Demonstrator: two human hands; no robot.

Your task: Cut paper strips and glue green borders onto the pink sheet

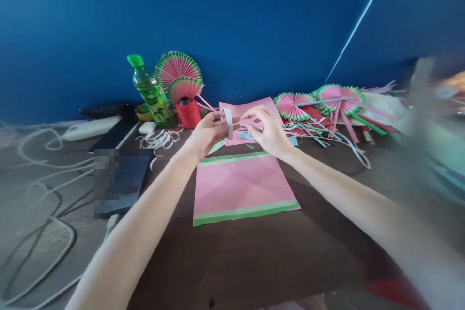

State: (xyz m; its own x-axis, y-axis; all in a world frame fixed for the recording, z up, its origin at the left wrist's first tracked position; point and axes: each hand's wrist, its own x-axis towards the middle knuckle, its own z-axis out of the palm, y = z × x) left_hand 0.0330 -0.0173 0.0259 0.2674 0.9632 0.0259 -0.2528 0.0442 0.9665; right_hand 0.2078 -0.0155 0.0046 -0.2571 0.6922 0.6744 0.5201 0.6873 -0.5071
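My left hand (209, 131) grips a white roll of tape (228, 123), held upright on edge above the dark table. My right hand (265, 130) is right beside the roll, fingers pinched at its side as if on the tape's end; what they pinch is too small to make out. Below both hands lies a pink paper sheet (241, 186) with green and white strips along its far and near edges. A second plain pink sheet (250, 109) lies behind the hands.
A green bottle (150, 91), a red thread spool (188, 112) and pink-green paper fans (178, 73) stand at the back wall. More fans and paper strips (327, 104) pile at back right. A dark tablet (118, 179) and white cables (43, 164) lie left.
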